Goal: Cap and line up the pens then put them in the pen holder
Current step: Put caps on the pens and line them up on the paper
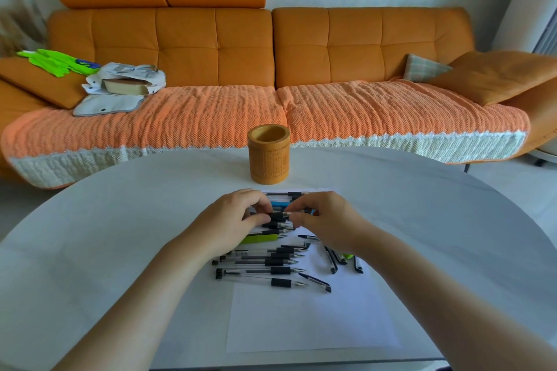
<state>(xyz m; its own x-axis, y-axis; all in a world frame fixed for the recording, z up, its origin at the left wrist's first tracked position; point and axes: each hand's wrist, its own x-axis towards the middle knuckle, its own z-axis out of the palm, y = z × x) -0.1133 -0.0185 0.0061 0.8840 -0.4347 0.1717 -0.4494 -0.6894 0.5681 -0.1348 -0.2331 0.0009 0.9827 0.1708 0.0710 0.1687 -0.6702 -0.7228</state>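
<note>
A person's left hand (241,217) holds a black pen (278,215) in a tight grip over loose pens (271,262) on the tabletop (120,220); the right hand (322,220) pinches its tip, and the pen holder (268,156) stands just beyond.

Uncapped pens (271,262) before upright holder (269,154)

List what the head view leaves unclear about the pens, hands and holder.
- Head view: what the right hand pinches at the tip of the pen the left hand grips; its fingers cover it.
- Head view: pens beneath both hands; no count.
- Head view: the floor of the pen holder, behind its own wall.
</note>
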